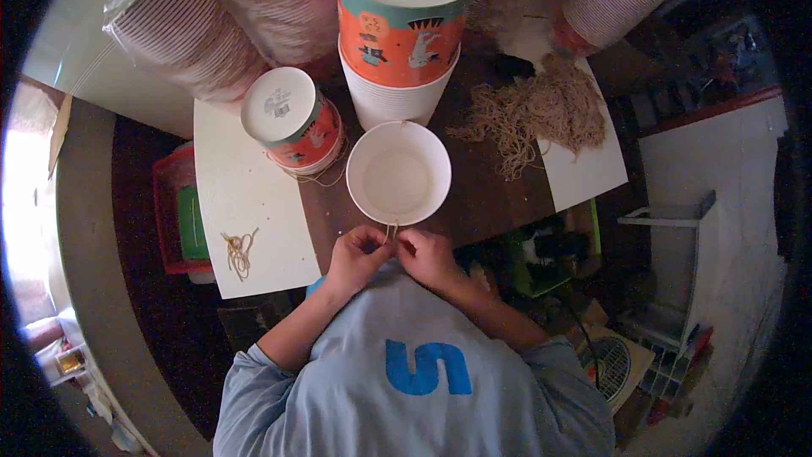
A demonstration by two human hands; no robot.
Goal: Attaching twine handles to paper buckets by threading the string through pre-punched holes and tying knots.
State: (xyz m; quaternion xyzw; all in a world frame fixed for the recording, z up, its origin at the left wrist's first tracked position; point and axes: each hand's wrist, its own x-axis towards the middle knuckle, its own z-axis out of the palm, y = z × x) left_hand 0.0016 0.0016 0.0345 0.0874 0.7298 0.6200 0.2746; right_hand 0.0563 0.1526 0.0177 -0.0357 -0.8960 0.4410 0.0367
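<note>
A white paper bucket [399, 171] stands at the table's front edge with its open mouth toward me. A thin tan cord [396, 229] comes off the near side of its rim. My left hand [358, 261] and my right hand [429, 259] meet just below that rim, fingers pinched together on the cord. The fingertips partly hide the cord's ends, so I cannot tell whether it is knotted. At the far side of the rim a small bit of cord [403, 123] shows.
Behind the bucket rises a tall upside-down stack of orange and green printed buckets [402, 46]. A shorter stack [306, 140], with cord around it, stands left. Tangled twine [554, 110] lies right; a small cord bundle [239, 252] lies front left. Wrapped bucket stacks [182, 25] line the back.
</note>
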